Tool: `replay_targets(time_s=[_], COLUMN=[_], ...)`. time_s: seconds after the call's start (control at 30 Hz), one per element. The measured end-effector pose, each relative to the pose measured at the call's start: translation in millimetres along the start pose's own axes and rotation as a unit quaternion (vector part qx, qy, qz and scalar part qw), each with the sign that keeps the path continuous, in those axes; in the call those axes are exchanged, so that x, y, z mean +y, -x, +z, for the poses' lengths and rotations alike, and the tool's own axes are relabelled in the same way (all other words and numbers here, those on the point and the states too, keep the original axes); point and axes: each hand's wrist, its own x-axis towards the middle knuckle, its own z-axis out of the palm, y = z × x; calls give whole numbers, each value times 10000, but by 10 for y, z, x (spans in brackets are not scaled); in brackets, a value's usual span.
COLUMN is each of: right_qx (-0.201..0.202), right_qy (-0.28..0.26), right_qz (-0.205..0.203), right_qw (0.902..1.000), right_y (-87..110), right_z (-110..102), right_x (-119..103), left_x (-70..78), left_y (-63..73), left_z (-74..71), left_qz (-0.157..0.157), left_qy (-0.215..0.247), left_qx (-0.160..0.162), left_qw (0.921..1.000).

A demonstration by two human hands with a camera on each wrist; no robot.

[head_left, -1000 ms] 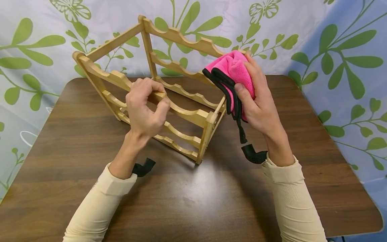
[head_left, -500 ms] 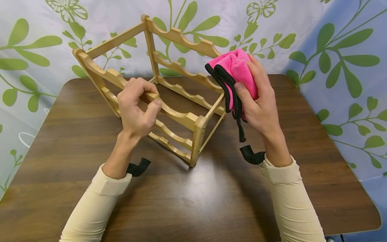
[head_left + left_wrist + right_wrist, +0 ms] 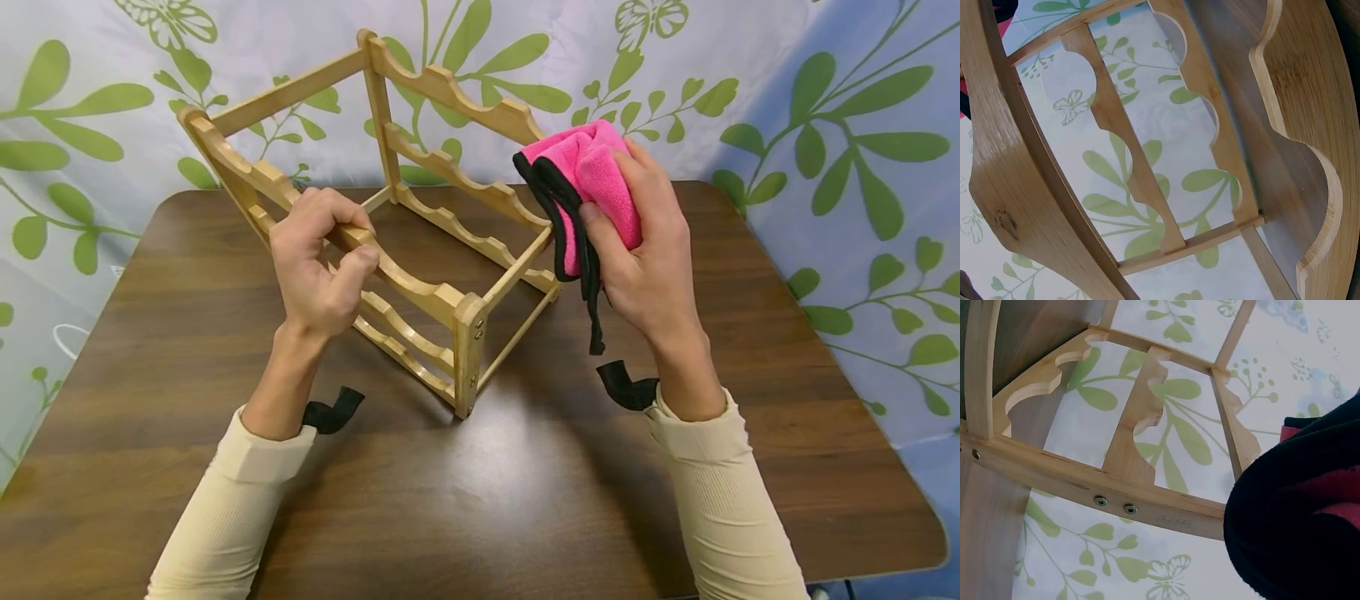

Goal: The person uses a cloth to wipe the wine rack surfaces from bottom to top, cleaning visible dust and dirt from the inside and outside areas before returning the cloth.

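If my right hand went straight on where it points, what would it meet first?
Probably the far top rail of the wooden rack, touched by the pink cloth in your right hand, though depth is unclear.

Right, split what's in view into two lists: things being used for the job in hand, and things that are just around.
In use:
wooden rack, gripped by the left hand
pink cloth, held in the right hand

Just around:
brown table
leaf-patterned backdrop
black angled pieces, one at each wrist
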Motion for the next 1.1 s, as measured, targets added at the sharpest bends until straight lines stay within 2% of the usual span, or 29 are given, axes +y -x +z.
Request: replay_targets(time_s=[0.07,0.17,0.3,0.4,0.5,0.73,0.97,1.1], right_qx=[-76,-470,-1126,-1323,-1305,-996,-603,-327], right_qy=[100,161,147,144,188,460,504,475], right_qz=[-63,-180,8,266,354,158,-299,-381], right_qw=[9999,9986,9935,9908,9906,9938,9965,9976], right_y=[0,-9,-14,-3,7,10,59,101], right_z=[-13,-49,-104,-121,-131,-129,-114,-99], right_x=[-2,5,-16,-52,-74,-84,-56,-36], left_x=[-2,-7,-10,-11,-12,-16,-54,-23], left_y=[-5,-6,-3,2,5,-16,-30,-27], left_z=[5,8,12,22,40,55,42,37], left_qz=[-1,-1,-16,-12,48,174,88,107], left_qy=[34,84,124,137,127,291,679,587], left_qx=[18,52,36,39,128,581,555,497], left_qw=[10000,10000,9999,9999,9998,9977,9961,9970])
